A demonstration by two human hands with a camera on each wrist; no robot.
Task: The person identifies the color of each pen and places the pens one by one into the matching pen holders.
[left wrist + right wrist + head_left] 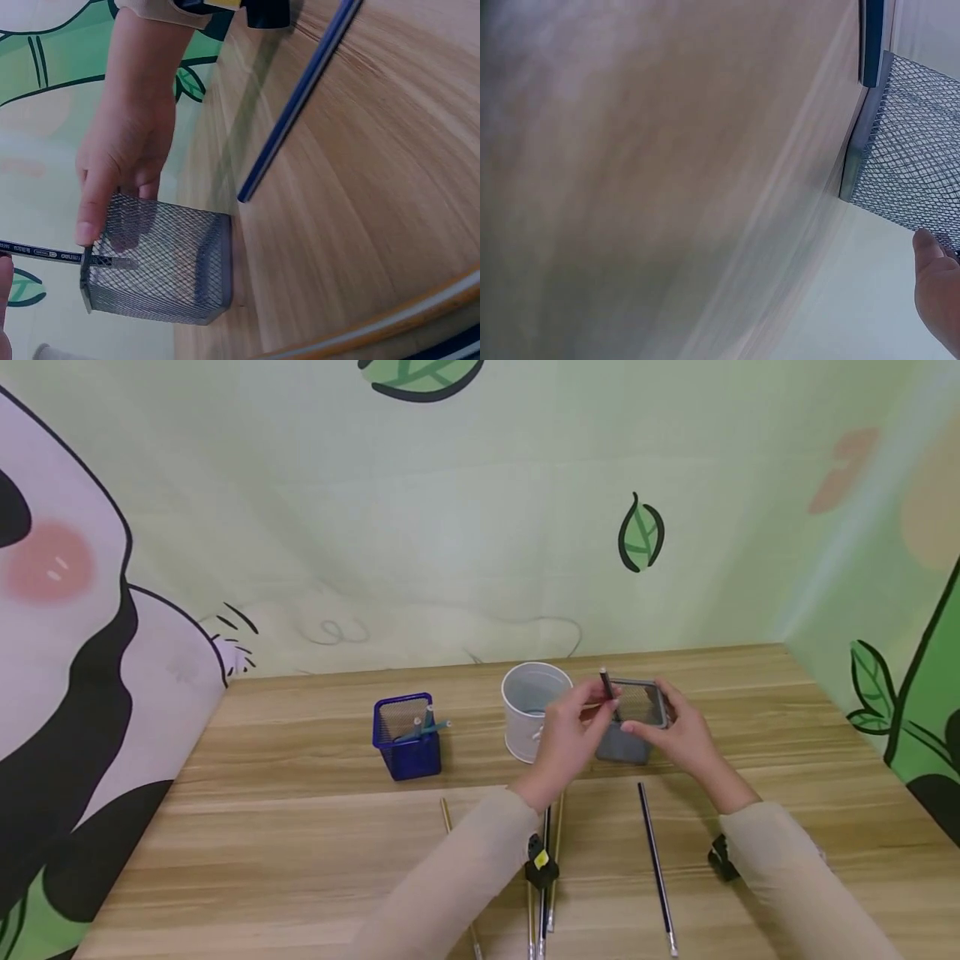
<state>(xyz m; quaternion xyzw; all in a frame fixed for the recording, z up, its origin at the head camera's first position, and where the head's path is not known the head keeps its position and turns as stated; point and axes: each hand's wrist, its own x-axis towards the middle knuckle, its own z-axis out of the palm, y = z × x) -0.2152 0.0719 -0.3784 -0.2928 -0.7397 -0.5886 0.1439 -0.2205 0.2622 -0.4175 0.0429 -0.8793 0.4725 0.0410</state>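
Nearest: pale beige sleeves, reaching over a light wood-grain bench. Left hand — thumb and fingers pinch a slim dark pen, its lower end showing through the mesh of a grey square wire-mesh holder. Right hand — thumb at the rim, fingers bent round the holder's side; likely a steadying grip, so light a thing could tip. Holder stands beside a white round bucket. Slim dark-blue pencil lies apart, within reach.
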